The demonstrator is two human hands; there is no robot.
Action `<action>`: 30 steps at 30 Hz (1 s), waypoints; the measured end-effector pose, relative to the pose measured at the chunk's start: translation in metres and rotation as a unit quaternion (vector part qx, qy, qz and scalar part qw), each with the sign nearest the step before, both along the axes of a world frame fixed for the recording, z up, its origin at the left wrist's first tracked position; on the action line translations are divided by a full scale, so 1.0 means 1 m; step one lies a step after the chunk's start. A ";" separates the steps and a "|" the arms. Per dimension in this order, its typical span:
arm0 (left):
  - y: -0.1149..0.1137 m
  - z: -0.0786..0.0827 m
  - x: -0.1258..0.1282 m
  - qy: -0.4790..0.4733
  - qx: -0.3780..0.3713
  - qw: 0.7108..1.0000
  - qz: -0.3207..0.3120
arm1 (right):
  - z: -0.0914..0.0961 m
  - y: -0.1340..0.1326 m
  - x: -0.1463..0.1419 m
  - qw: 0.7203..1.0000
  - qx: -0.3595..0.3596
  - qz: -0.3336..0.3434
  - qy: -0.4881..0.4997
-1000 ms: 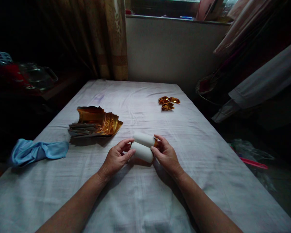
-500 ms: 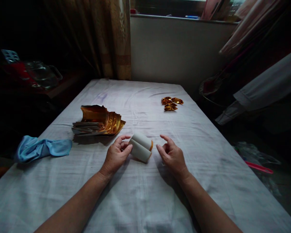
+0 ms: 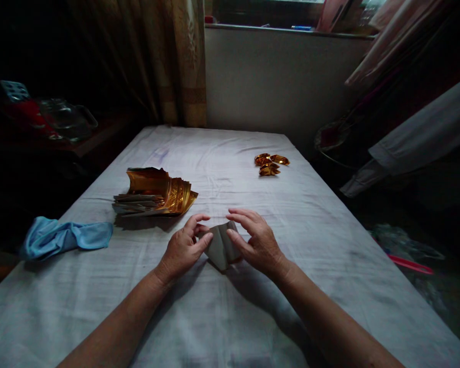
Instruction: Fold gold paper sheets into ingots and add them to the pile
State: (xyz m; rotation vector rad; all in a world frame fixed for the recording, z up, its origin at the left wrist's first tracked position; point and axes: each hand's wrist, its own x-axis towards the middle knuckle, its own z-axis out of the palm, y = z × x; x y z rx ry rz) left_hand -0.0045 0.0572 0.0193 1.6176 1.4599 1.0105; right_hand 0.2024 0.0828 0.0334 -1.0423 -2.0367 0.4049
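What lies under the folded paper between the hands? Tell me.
The folded paper meets the white cloth at its lower edge, and only cloth shows around it. The left hand and right hand pinch its sides, so whatever is directly beneath is hidden.

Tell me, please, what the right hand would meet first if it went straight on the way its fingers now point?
The folded grey paper: the right hand points left with its fingers already on it. Beyond it, probably the thumb of the left hand, though depth is unclear.
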 end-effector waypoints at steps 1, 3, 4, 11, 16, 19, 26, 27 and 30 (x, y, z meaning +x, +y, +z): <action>-0.001 0.001 0.000 0.011 0.005 1.000 -0.003 | 0.003 0.003 -0.003 1.000 -0.008 0.011 -0.007; -0.002 0.004 0.000 0.026 0.015 1.000 -0.007 | 0.007 0.008 -0.008 0.999 -0.033 0.028 -0.031; -0.003 0.005 0.000 0.028 0.017 0.999 -0.009 | 0.009 0.010 -0.011 0.997 -0.050 0.037 -0.047; -0.002 0.004 0.002 -0.096 -0.046 0.994 -0.003 | 0.009 0.010 -0.018 0.973 -0.221 0.057 0.019; -0.003 0.004 0.008 -0.231 -0.130 0.964 -0.031 | 0.001 0.006 -0.015 0.943 -0.294 0.043 0.154; -0.004 0.004 0.011 -0.261 -0.160 0.951 -0.041 | -0.002 0.002 -0.014 0.921 -0.331 0.025 0.205; -0.004 -0.002 0.013 -0.213 -0.142 0.966 -0.013 | -0.015 -0.005 -0.011 0.920 -0.335 -0.007 0.203; -0.004 -0.003 0.013 -0.199 -0.133 0.971 -0.012 | -0.017 -0.006 -0.011 0.922 -0.333 -0.008 0.197; -0.004 -0.006 0.012 -0.152 -0.106 0.983 -0.014 | -0.023 -0.007 -0.011 0.928 -0.324 -0.007 0.184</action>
